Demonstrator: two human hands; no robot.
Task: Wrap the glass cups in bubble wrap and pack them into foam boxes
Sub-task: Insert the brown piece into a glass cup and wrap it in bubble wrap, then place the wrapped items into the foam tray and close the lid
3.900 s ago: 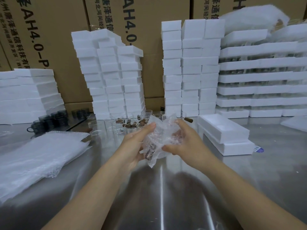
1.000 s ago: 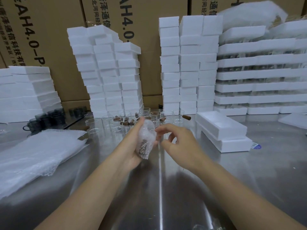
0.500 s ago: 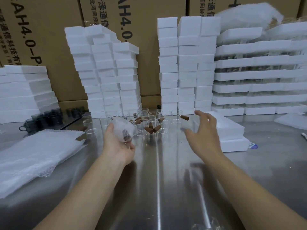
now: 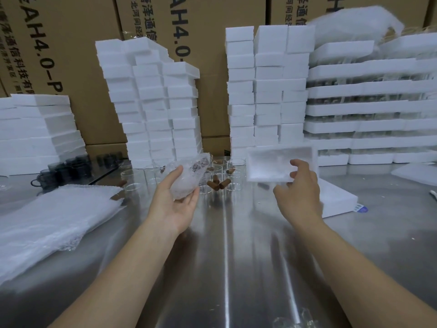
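Mid-frame, my left hand is clasping a bubble-wrapped cup, my right hand pinching a foam box; unwrapped glass cups are waiting behind.

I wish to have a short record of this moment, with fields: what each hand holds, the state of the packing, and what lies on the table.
left hand: palm up, holds the wrapped cup above the table
right hand: grips a foam box at its near right corner, lifted, hollow side toward the camera
packing: cup wrapped, not yet in the box
on table: bare glass cups behind the hands; bubble wrap sheets at left; another foam piece at right
behind: foam stacks before cartons
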